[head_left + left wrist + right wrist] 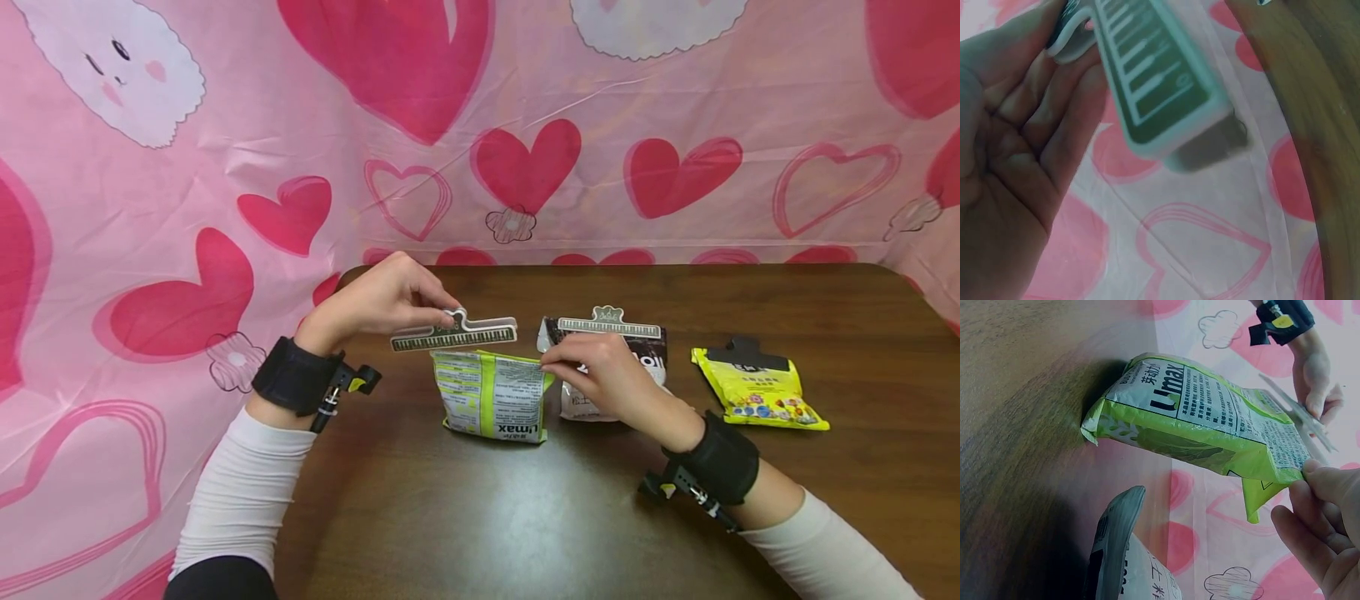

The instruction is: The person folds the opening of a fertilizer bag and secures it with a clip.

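One slip risked: green snack bag [495, 396] upright on worktop [525, 517], top corner merely pinched by right hand [600, 379], piano-key clip [454, 332] pinched in left hand [386, 296] just above, likely toppling if nudged.

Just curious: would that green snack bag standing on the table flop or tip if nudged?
Probably tips easily: the green bag stands on its narrow end, steadied by the right hand pinching its top corner. Its crinkled film suggests it is floppy and light.
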Motion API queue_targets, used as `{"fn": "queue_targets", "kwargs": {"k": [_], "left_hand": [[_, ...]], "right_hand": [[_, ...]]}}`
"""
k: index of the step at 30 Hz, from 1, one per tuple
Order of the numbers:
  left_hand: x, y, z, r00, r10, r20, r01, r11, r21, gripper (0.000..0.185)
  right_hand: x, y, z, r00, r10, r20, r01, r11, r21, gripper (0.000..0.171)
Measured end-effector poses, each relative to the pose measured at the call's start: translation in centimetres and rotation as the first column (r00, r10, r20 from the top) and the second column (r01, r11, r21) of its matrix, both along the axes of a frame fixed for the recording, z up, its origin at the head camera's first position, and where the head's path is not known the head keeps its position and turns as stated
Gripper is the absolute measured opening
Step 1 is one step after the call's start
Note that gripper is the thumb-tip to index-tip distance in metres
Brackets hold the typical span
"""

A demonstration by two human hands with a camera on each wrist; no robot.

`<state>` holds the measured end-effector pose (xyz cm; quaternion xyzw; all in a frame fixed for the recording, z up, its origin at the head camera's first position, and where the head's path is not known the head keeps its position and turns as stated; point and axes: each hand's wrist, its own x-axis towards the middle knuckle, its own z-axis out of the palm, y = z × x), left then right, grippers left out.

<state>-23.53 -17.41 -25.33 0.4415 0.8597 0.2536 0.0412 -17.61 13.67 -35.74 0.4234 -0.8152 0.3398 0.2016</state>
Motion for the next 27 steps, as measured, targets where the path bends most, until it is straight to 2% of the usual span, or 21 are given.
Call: {"fn": "queue_targets", "kwargs": {"k": [6,10,16,27], "left_hand": [[0.2,0.3,0.3,0.998,-0.061,0.013,0.061,0.997,-0.042,0.023],[0.2,0.4,0.4,0.998,-0.058,0.018,0.059,0.995,-0.075,0.022],[0.4,0.8,0.4,0.997,-0.035,0.07,0.043,0.992,-0.118,0.023],[0.4,2.2,-0.5,0.995,-0.091,0.049,0.097,0.986,-0.134,0.02]], "right_hand": [[0.0,0.0,0.0,1.0,0.0,-0.004,0.0,1.0,-0.001,0.01],[0.1,0.0,0.0,1.0,-0.001,-0.006,0.001,1.0,-0.002,0.01],[0.0,-0.1,0.0,1.0,-0.001,-0.019,0.001,1.0,-0.003,0.01],[0.1,-0.2,-0.2,0.999,-0.003,-0.049,0.002,1.0,-0.008,0.01]]}}
